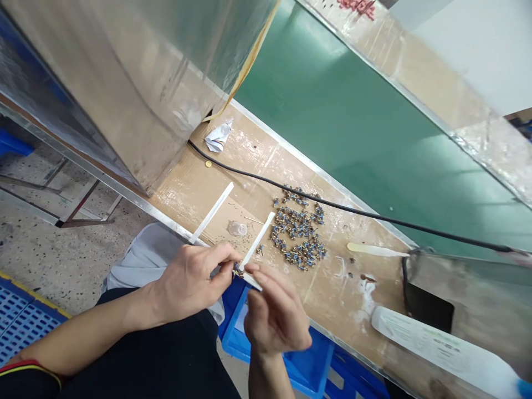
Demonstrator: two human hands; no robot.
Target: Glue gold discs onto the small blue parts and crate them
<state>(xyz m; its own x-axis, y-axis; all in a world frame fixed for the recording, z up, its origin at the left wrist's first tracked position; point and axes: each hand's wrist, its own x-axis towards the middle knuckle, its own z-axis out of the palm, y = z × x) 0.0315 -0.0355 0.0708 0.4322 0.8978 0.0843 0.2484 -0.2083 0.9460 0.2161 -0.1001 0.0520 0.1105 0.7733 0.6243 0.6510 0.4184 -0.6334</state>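
Observation:
My left hand point(192, 277) pinches a small brass-and-blue part point(238, 271) between thumb and forefinger at the bench's near edge. My right hand point(275, 316) is closed in a pinch on the lower end of a white stick point(258, 241), right against that small part. A pile of several similar brass-and-blue parts point(298, 227) lies on the brown bench top point(332, 288) just beyond the hands. A second white stick point(211, 213) lies to the left of the first.
A black cable point(332, 205) runs across the bench beside a green conveyor belt point(374, 127). A small clear cap point(238, 228), crumpled paper point(219, 136), a wooden spatula point(374, 250), a white bottle point(440, 349) and a blue bin point(307, 366) under the bench are nearby.

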